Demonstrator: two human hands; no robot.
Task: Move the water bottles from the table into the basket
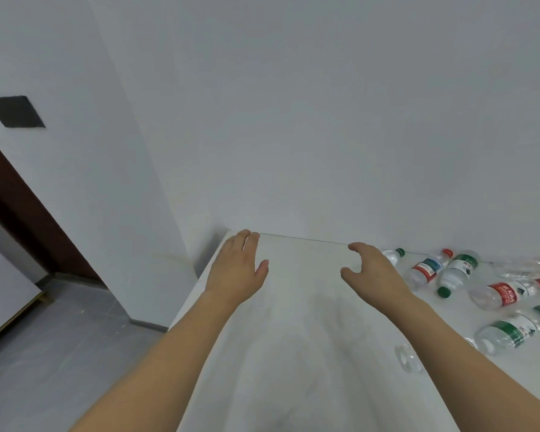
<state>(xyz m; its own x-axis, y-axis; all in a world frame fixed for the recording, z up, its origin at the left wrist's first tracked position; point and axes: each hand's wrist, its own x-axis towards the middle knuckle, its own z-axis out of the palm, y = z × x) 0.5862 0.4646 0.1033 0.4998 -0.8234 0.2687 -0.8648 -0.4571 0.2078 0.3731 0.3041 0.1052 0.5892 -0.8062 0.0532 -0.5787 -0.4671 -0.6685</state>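
Both arms reach over the table (293, 338), left hand (236, 269) and right hand (373, 269) open and empty, bottles (505, 294) lying off right.

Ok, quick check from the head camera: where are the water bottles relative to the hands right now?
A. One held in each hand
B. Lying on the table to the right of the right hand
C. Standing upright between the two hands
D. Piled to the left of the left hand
B: the water bottles lie on their sides on the table, right of the right hand; it and the left hand are open and empty.
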